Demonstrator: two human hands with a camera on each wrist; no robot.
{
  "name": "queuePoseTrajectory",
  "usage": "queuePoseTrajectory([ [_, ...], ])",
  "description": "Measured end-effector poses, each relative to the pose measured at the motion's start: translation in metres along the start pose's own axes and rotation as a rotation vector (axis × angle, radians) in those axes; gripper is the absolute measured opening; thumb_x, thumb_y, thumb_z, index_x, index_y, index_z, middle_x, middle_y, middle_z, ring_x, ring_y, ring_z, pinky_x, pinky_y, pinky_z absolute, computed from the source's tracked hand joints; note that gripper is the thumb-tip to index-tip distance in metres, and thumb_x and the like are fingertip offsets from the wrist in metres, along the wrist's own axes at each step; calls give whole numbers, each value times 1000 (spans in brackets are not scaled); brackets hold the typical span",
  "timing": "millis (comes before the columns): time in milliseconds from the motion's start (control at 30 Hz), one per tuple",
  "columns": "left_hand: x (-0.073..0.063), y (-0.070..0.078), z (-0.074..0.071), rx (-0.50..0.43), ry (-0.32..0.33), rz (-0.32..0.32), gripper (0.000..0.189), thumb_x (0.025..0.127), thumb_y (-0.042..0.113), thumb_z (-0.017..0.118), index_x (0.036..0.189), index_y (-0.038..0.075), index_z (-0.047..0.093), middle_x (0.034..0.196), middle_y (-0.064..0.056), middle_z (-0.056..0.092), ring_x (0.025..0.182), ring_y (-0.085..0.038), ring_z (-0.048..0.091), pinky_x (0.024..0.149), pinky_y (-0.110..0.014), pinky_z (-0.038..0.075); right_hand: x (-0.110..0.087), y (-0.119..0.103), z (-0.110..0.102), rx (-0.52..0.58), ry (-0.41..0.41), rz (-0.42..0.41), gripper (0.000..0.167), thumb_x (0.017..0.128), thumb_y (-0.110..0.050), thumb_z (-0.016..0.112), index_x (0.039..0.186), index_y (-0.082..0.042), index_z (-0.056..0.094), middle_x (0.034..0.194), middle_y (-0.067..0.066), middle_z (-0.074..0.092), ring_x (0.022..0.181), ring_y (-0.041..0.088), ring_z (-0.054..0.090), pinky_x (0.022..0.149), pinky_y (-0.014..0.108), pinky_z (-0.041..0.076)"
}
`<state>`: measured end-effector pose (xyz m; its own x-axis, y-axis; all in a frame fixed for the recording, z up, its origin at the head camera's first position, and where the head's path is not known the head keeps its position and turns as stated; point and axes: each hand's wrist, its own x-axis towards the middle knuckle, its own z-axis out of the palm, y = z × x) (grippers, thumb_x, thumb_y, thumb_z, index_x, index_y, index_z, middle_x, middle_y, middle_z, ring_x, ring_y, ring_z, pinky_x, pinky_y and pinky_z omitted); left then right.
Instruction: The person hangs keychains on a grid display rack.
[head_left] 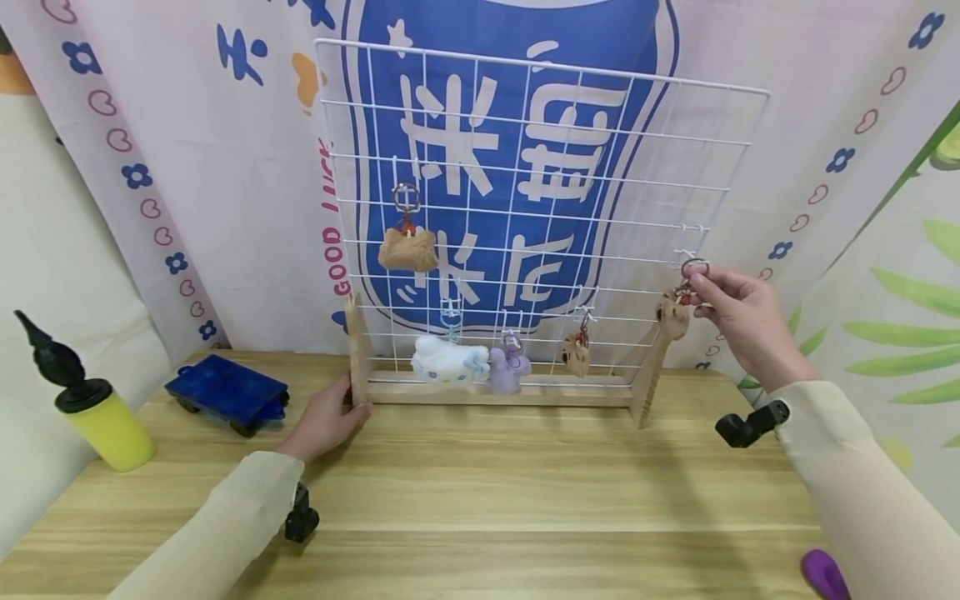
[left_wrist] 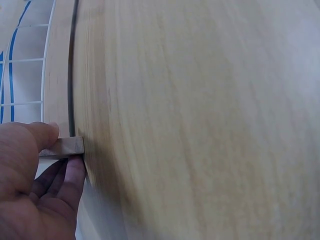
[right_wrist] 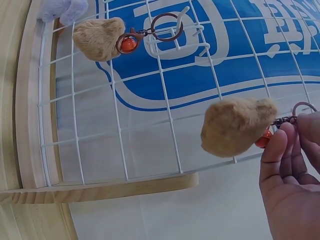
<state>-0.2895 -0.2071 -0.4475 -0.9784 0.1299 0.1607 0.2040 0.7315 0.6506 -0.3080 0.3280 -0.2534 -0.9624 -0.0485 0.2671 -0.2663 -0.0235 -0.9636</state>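
Observation:
A white wire grid rack (head_left: 487,225) stands upright in a wooden base (head_left: 495,399). My left hand (head_left: 327,419) grips the base's left end piece, thumb and fingers on opposite sides, as the left wrist view confirms. With my right hand (head_left: 750,321) I pinch the ring and chain of a brown plush keychain (right_wrist: 235,127) near a hook at the grid's right edge. Whether the ring sits on that hook cannot be told. On other hooks hang a brown plush keychain (head_left: 407,248), a white plush keychain (head_left: 448,360), a purple plush keychain (head_left: 508,369) and a smaller brown plush keychain (head_left: 575,354).
Left of the rack, a blue toy cart (head_left: 228,392) and a yellow pump (head_left: 112,433) with a black nozzle stand on the wooden table (head_left: 480,500). A purple object (head_left: 823,573) lies at the front right. Printed curtains (head_left: 247,167) hang behind.

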Motion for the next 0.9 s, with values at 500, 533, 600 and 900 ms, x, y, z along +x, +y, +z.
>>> queuePoseTrajectory([
  [500,6,7,0,-8,-31,1,57,103,11,63,149,-14,41,134,-37,62,120,-49,65,99,-63,56,-22,2,-9,-309,230,-85,10,106,-26,62,113,-22,68,102,-16,67,87,0,61,73,8,54],
  [533,6,7,-1,-9,-35,1,56,103,12,63,148,-14,42,133,-37,63,119,-48,66,98,-62,57,-24,2,-8,-358,261,-120,10,107,-27,60,113,-21,67,100,-17,67,86,0,61,72,8,54],
  [600,6,8,-3,-21,-41,3,55,103,13,64,147,-14,44,132,-36,64,118,-47,67,96,-61,59,-30,2,-5,-475,315,-198,11,108,-27,58,110,-21,67,97,-19,67,83,-2,62,70,7,54],
  [900,1,4,-33,-7,-57,8,54,109,29,57,147,-8,50,129,-28,68,113,-39,69,94,-55,61,-60,22,26,-758,209,-639,10,99,3,63,103,9,70,90,-8,71,80,-11,59,74,2,50],
])
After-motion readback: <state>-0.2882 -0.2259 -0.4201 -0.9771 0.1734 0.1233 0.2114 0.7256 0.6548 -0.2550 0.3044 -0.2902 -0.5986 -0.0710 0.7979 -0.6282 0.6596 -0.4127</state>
